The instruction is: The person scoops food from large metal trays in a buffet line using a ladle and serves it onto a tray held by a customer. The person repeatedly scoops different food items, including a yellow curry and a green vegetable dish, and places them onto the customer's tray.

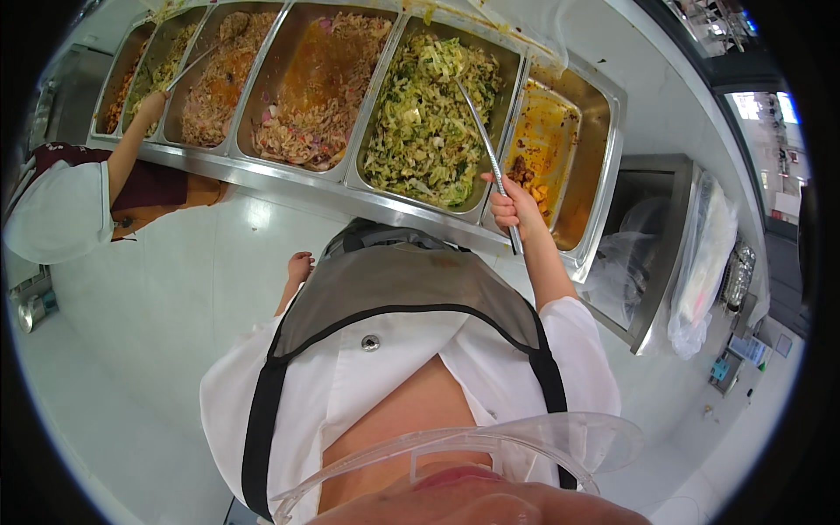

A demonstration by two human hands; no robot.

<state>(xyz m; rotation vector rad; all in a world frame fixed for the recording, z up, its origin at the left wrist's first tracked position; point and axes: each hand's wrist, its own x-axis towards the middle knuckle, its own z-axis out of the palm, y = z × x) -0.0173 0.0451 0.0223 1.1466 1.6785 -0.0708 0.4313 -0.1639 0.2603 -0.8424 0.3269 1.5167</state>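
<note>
My right hand (515, 203) grips the long metal handle of a serving spoon (484, 134). The spoon's far end sits in the chopped cabbage (423, 118), with a heap of cabbage over it that hides its bowl. Around this food is a deep steel pan (359, 147). Just right of it, below my right hand, is a pan (594, 141) with oily orange residue and a few food scraps. My left hand (301, 265) hangs low beside my grey apron (420, 279), away from the counter. Its fingers look loosely curled, and nothing shows in them.
A co-worker's hand (155, 105) at the left holds a ladle (193, 65) over a pan of shredded meat (223, 92). Another meat pan (321, 85) stands between us. At the right are a steel cabinet (663, 262) and clear plastic bags (702, 269).
</note>
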